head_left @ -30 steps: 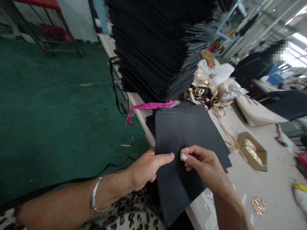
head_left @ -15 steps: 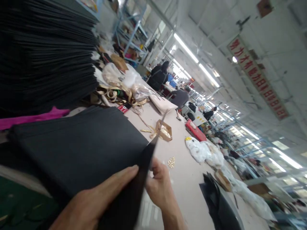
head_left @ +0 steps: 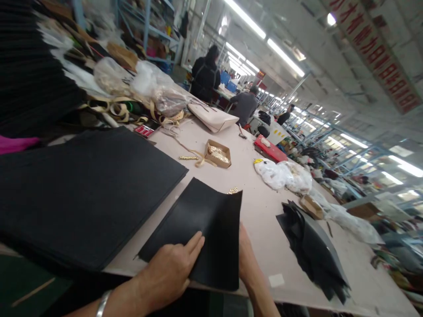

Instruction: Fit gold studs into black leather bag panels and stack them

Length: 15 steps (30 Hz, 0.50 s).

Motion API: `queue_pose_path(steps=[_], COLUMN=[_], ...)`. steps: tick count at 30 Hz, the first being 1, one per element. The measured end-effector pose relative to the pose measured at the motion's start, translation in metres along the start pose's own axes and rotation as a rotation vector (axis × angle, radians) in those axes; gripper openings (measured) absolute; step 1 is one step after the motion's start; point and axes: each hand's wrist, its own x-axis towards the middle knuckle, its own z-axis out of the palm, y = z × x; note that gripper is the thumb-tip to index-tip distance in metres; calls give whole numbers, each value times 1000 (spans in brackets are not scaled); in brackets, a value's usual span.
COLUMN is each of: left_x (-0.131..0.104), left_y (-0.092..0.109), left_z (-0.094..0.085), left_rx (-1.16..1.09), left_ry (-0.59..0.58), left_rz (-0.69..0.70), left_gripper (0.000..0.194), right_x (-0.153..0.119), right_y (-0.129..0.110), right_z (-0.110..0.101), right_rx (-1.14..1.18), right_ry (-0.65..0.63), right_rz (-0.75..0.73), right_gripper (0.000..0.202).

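A black sheet lies near the table's front edge, its right side curving upward. My left hand rests on its lower left part, fingers stretched out and lying close together on the surface. Behind the raised right side is my right hand, its fingers hidden by the sheet. To the left sits a large stack of black sheets. Small gold pieces show just past the sheet's far edge, and an open cardboard box with gold pieces stands farther back.
Loose black sheets lie at the right on the pale table. Plastic bags, a red object and a cream bag are farther back. A person in dark clothes is beyond the table.
The black sheet has gone from upright, seen nearly edge-on, to mostly flat on the table, right of the stack. My left hand now lies on it; my right hand's fingers have become hidden.
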Motion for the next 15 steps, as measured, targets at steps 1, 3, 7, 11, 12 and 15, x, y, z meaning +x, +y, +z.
queue_pose_path(steps=[1,3,7,11,12,15], left_x=[-1,-3,-9,-10,-10,-10], left_y=[-1,-2,-3,-3,-3,-4], left_z=[3,7,8,5,4,4], left_rx=[14,25,57,36,19,-22], left_ry=[-11,-19,-24,-21,-25,-27], left_rz=[8,29,43,53,52,43], left_gripper=[88,83,78,74,73,72], right_x=[4,16,52,95,104,125], right_y=[12,36,73,84,85,85], right_z=[-8,-26,-54,-46,-41,-27], right_rx=[-71,-214,-341,-394,-409,-461], right_ry=[3,41,109,56,37,-20], right_rz=[17,78,205,216,213,211], right_gripper=[15,21,35,34,34,31])
